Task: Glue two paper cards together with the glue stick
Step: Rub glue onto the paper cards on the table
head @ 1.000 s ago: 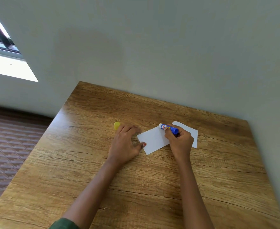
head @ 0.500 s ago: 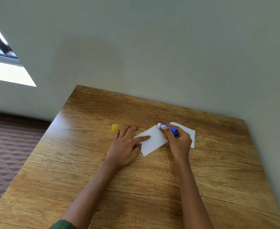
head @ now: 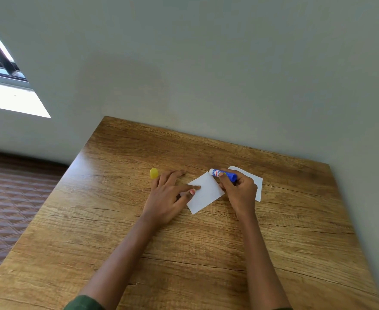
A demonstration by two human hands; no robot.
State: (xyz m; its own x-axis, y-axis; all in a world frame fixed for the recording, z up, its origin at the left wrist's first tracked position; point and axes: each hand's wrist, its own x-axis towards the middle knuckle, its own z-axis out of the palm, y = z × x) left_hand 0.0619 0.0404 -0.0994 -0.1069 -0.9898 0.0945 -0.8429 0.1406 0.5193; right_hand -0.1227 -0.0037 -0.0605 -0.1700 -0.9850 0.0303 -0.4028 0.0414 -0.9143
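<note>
The left hand (head: 169,195) lay flat on the wooden surface (head: 184,253), its straight forefinger pressing the left edge of the nearer white card (head: 206,194). The right hand (head: 240,193) gripped the blue glue stick (head: 223,174) in curled fingers — its white tip pointed left, at the card's far corner. A second white card (head: 256,182) lay to the right, partly under that hand. The yellow cap (head: 154,173) stood just beyond the left hand's fingers, to the left.
</note>
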